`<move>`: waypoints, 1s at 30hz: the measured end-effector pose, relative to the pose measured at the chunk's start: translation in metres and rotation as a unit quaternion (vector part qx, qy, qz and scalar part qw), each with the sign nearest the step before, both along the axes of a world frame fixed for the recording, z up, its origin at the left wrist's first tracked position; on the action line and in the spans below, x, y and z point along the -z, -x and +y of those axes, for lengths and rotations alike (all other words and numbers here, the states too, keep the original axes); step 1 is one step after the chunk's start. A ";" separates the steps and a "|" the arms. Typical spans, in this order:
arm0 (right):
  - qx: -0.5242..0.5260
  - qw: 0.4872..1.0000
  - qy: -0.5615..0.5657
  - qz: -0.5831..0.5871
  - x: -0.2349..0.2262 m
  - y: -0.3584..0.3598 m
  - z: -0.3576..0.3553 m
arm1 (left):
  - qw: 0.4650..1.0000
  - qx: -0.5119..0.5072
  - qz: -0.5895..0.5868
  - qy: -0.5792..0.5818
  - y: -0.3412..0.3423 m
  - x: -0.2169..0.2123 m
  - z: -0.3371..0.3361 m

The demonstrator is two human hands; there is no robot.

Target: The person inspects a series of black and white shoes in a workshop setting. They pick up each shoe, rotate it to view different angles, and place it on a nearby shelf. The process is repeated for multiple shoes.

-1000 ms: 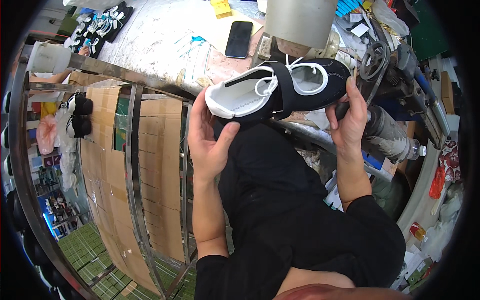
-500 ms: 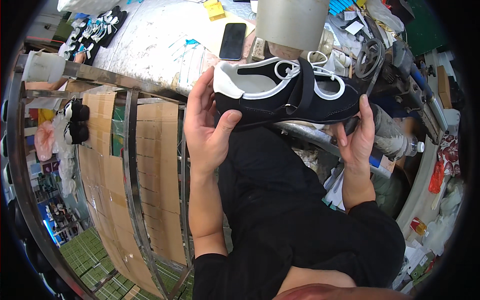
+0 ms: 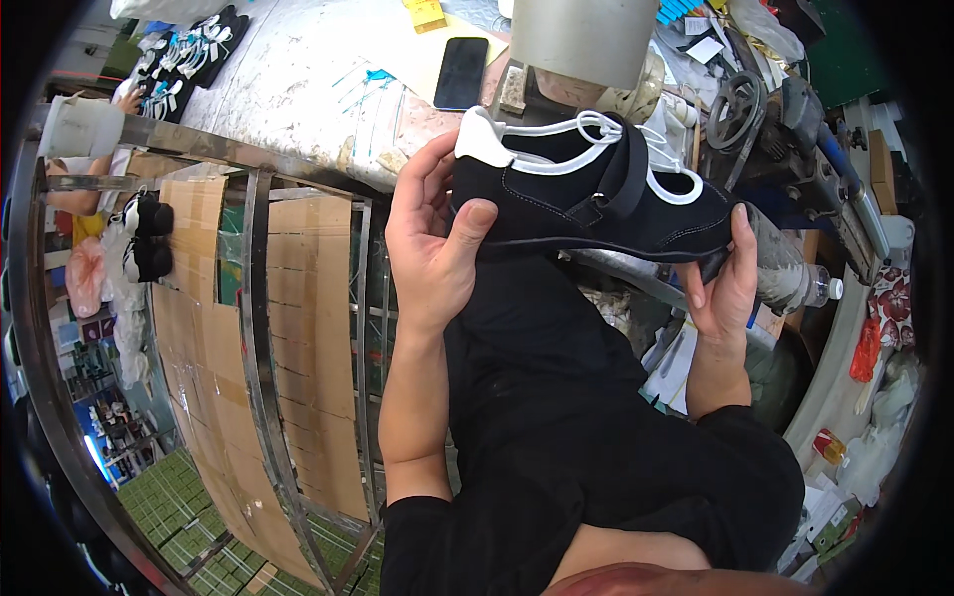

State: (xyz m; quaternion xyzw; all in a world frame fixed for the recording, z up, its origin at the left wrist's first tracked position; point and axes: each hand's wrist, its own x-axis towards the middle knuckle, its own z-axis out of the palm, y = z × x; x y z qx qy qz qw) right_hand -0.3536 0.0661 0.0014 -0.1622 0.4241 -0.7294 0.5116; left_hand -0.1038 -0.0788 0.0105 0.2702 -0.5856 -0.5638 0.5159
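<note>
Between my two hands I hold a black shoe point(image 3: 556, 204) with white trim, a white heel patch, white laces and a black strap across the top. Its heel points left and its toe right, with the outer side turned toward me. My left hand point(image 3: 432, 238) is closed around the heel, thumb on the near side and fingers behind. At the toe, my right hand point(image 3: 723, 278) grips the tip between thumb and fingers; part of those fingers is hidden under the sole. Just beyond the shoe stands a pale cylindrical machine part point(image 3: 584, 45).
A dark phone point(image 3: 462, 74) lies on the worn worktable point(image 3: 298, 89) near a yellow box point(image 3: 425, 14). Several shoes point(image 3: 199, 55) sit at the far left, by another person's hand point(image 3: 129, 99). A metal rack point(image 3: 260, 288) with cardboard stands left; a handwheel point(image 3: 736, 111) and bottle point(image 3: 821, 286) are right.
The shoe has shifted a little right and tipped, so more of its side and less of its opening shows. Both hands have moved with it, keeping hold.
</note>
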 end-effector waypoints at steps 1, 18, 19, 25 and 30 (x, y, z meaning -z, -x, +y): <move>0.010 1.000 -0.004 0.002 -0.003 -0.002 -0.002 | 1.000 0.000 0.001 0.004 0.000 0.002 0.000; 0.055 0.956 0.048 0.284 0.037 -0.004 0.009 | 0.980 0.102 0.144 -0.087 -0.016 0.018 0.000; 0.070 0.959 0.052 0.269 0.044 0.002 0.014 | 0.981 0.106 0.146 -0.076 -0.010 0.016 -0.003; 0.118 0.956 0.070 0.257 0.042 0.011 0.024 | 0.973 0.130 0.172 -0.086 0.019 -0.001 -0.010; 0.113 0.961 0.055 0.246 0.022 -0.003 0.006 | 0.984 0.106 0.108 -0.091 0.002 0.004 -0.021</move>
